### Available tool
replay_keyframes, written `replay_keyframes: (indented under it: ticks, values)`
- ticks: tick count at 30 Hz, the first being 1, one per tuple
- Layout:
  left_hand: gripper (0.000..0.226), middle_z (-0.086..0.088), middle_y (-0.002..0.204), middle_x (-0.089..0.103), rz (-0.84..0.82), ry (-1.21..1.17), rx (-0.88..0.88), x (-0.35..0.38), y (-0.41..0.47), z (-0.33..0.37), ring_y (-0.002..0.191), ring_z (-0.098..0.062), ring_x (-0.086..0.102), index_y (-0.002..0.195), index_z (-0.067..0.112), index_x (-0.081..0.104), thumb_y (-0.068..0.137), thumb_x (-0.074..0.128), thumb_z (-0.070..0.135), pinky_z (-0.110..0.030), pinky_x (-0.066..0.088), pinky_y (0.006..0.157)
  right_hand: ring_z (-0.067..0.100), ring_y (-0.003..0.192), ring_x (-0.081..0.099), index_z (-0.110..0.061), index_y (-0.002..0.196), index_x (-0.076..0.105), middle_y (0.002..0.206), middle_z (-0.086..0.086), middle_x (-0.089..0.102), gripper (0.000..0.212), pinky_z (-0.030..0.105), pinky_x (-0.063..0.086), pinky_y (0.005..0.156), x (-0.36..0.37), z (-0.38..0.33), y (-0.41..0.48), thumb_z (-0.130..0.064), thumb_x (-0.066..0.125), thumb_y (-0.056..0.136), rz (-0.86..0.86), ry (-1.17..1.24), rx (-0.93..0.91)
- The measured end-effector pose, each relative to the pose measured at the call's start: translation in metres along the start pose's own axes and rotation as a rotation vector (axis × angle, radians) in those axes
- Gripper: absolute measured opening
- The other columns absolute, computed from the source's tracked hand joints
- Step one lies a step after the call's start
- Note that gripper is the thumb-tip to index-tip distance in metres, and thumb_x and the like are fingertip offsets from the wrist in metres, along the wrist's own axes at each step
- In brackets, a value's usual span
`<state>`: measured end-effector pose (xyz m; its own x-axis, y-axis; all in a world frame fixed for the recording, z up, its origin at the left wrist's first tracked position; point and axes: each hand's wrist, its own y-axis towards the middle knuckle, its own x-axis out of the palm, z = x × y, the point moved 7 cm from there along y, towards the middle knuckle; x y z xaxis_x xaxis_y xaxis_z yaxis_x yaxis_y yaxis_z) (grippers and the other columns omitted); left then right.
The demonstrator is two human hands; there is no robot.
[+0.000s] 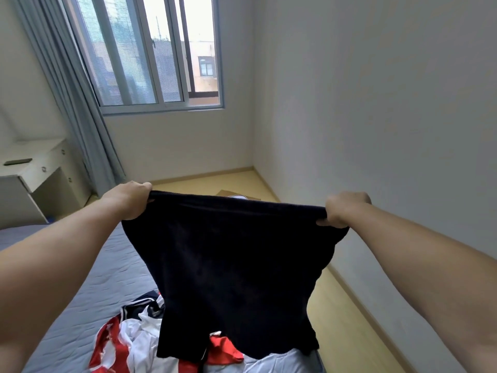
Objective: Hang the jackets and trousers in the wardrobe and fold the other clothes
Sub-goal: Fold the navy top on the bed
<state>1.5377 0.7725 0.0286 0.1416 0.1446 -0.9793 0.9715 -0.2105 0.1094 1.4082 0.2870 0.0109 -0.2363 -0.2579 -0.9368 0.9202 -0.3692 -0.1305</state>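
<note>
Item: dark garment [234,265]. It is held aloft above the bed [80,265], stretched by its top edge between left grip [129,200] and right grip [344,211], each closed round a corner. Judged soft, light, limp; best taken at the edge corners. Red-and-white clothes [139,340] are heaped beneath.

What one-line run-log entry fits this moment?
held: dark garment; left hand: grips top edge; right hand: grips top edge; below: clothes pile on bed
</note>
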Motion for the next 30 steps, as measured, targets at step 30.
replay_keyframes:
  ticks: [30]
  values:
    - [0.055, 0.011, 0.082, 0.071, -0.534, -0.134, 0.136, 0.143, -0.041, 0.001, 0.073, -0.008, 0.067, 0.088, 0.029, 0.071, 0.054, 0.085, 0.07, -0.031, 0.06, 0.071, 0.021, 0.088, 0.059, -0.029, 0.095, 0.051, 0.104, 0.003, 0.058, 0.025, 0.029, 0.05, 0.052, 0.101, -0.039, 0.008, -0.035, 0.074, 0.086, -0.351, 0.588, -0.143]
